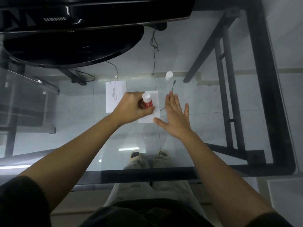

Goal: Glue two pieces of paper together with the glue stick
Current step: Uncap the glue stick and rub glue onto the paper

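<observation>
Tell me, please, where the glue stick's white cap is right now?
In the head view the white cap stands on the glass table, beyond the right hand and right of the printed paper.

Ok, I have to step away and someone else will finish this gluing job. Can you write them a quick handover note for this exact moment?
Left hand: closed around the glue stick, its end down on the blank sheet.
Right hand: open and flat, thumb on the blank sheet's near corner, holding nothing.
Printed sheet: on the glass table, beside the blank one, slightly tucked under it.
Cap: standing farther back on the table.
Done: stick uncapped, gluing apparently under way.
Left: finish spreading glue, press the two sheets together, put the cap on.
</observation>
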